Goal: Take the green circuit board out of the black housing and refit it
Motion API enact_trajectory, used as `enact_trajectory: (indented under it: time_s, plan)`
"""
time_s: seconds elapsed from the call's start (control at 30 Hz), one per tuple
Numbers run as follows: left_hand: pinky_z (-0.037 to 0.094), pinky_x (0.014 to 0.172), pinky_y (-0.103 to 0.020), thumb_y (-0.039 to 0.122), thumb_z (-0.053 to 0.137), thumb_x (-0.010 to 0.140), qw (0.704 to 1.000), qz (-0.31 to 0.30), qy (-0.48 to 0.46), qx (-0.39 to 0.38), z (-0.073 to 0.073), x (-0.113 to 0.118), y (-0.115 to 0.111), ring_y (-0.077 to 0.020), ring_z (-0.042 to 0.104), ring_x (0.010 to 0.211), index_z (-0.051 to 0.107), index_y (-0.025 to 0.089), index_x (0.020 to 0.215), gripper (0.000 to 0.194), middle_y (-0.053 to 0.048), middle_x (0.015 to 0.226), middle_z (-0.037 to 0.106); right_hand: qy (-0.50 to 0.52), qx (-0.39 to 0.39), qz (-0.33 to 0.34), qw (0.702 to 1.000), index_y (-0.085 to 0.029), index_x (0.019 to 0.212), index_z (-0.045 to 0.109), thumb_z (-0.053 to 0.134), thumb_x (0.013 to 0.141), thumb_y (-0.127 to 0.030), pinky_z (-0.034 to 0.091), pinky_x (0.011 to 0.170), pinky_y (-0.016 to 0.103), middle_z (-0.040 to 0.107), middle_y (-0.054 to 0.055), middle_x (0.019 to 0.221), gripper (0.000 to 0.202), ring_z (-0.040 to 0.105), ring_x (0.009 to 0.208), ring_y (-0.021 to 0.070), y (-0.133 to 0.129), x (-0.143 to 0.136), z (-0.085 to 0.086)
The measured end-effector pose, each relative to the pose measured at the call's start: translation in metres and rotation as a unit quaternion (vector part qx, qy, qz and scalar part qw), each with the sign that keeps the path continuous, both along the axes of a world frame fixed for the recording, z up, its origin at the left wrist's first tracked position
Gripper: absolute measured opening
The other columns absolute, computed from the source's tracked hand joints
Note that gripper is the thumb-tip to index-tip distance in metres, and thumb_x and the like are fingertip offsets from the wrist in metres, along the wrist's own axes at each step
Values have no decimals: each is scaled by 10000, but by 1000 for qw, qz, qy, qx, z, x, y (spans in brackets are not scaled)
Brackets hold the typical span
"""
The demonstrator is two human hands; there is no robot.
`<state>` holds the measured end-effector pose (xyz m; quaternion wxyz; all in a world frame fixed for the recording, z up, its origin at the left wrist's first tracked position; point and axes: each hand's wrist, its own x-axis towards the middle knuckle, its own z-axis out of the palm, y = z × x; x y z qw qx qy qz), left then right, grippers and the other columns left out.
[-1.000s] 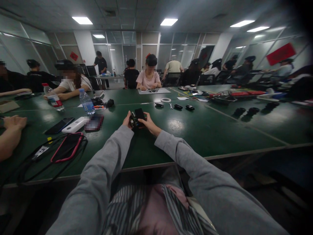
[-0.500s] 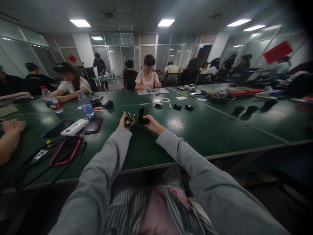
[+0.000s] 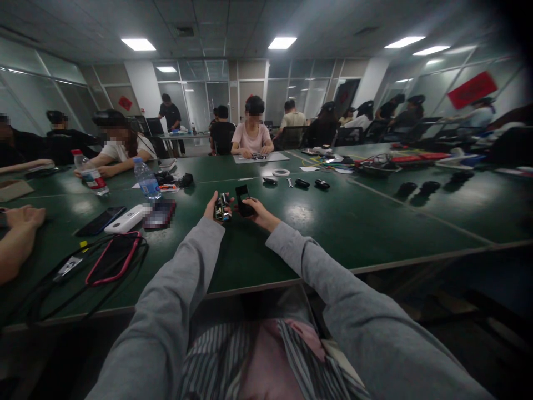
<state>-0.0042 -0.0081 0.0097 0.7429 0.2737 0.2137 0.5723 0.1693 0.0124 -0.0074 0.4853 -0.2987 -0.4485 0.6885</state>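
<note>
My left hand [image 3: 211,208] is closed around a small electronic assembly [image 3: 222,208] with metallic and greenish parts, perhaps a circuit board. Just to its right, my right hand [image 3: 261,213] grips a black box-like case [image 3: 242,196], with the fingers at its lower right side. A narrow gap separates the case from the assembly. Both are held above the green table [image 3: 266,250]. My fingers cover part of each, so finer details cannot be made out.
At left lie phones, a white device [image 3: 125,219], a pink-edged phone case [image 3: 113,258] and black cables. Two bottles, one blue-capped [image 3: 146,179], stand behind. Beyond my hands are a white ring [image 3: 281,173], a small wrench [image 3: 290,183] and black objects [image 3: 302,183]. Co-workers sit around.
The black case has turned in my right hand and its lower part sits slightly farther right. The assembly in my left hand has rotated a little. Both stay held.
</note>
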Motion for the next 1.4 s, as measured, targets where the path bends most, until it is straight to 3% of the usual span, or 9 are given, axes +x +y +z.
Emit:
enact_trajectory:
  time_s: [0.2, 0.37, 0.5, 0.87, 1.0, 1.2, 1.27, 1.4]
  plan:
    - [394, 390, -212, 500, 436, 866, 1000, -2, 6, 2, 3, 0, -2, -68, 480, 406, 610, 150, 1005, 415, -77, 789, 658, -87, 25, -59, 994, -217, 1032, 506, 635, 746, -331, 534, 615, 261, 636, 10, 860, 333, 631, 730, 139, 11, 0, -7]
    - [394, 384, -216, 486, 454, 861, 1000, 6, -9, 12, 2, -4, 1, -77, 495, 416, 607, 148, 998, 396, -80, 796, 659, -211, 145, -84, 963, -158, 1036, 601, 594, 787, -364, 468, 873, 305, 640, 69, 1034, 324, 601, 924, 155, 17, 0, -14]
    - [408, 392, -221, 476, 476, 852, 1000, 14, -17, 15, 1, -6, 2, -81, 504, 420, 602, 144, 996, 383, -87, 809, 662, -261, 181, -86, 945, -142, 1091, 607, 555, 815, -361, 435, 915, 318, 631, 93, 1100, 356, 586, 982, 165, 20, -2, -18]
    - [489, 558, -244, 463, 485, 847, 997, 69, -30, 19, 21, -2, -12, -98, 578, 553, 601, 147, 917, 344, -102, 901, 659, -358, 253, -59, 897, -183, 849, 696, 539, 802, -380, 455, 837, 332, 669, -1, 788, 256, 605, 789, 160, 21, 8, -12]
    - [498, 618, -256, 409, 497, 851, 996, 77, -33, 22, 26, -1, -16, -102, 589, 591, 599, 145, 885, 285, -100, 910, 661, -367, 279, -56, 886, -191, 809, 693, 544, 800, -349, 449, 841, 338, 662, -3, 765, 218, 599, 768, 161, 19, 9, -10]
    - [510, 667, -306, 387, 472, 867, 996, 79, -2, 30, 31, 0, -14, -154, 627, 665, 608, 134, 827, 291, -86, 816, 662, -286, 334, -222, 870, -227, 963, 652, 489, 847, -409, 409, 919, 341, 641, 41, 913, 270, 571, 901, 181, 2, 8, 9]
    - [509, 690, -319, 389, 457, 876, 997, 67, -5, 31, 36, 1, -14, -167, 632, 681, 612, 128, 803, 311, -75, 748, 650, -278, 358, -235, 860, -230, 1073, 607, 451, 867, -441, 414, 924, 349, 615, 55, 989, 334, 551, 946, 186, -8, 5, 17]
    - [501, 720, -304, 373, 460, 884, 997, 65, -26, 32, 49, 5, -18, -165, 636, 718, 614, 144, 779, 295, -53, 699, 638, -283, 410, -199, 844, -261, 1298, 455, 498, 846, -437, 400, 973, 393, 516, 78, 1176, 488, 501, 1043, 210, -27, -8, 28]
